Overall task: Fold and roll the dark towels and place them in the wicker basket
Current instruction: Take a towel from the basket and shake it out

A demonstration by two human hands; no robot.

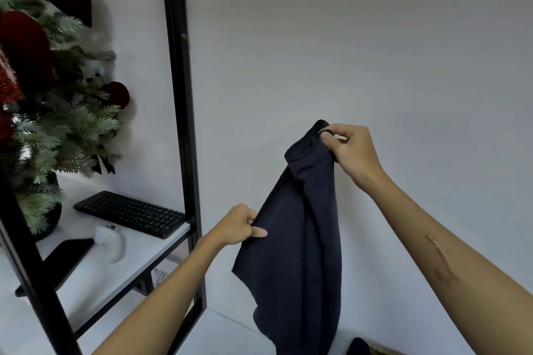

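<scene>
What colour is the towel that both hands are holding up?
The towel is plain dark navy blue, without any pattern; the head view shows it.

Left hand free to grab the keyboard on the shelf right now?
Probably not: the left hand pinches the dark towel's edge, the right hand holding its top. The keyboard lies unobstructed, but that grip must release first.

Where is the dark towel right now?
Head view, centre-right: the dark towel hangs in the air before the white wall, right hand pinching its top, left hand its left edge.
</scene>
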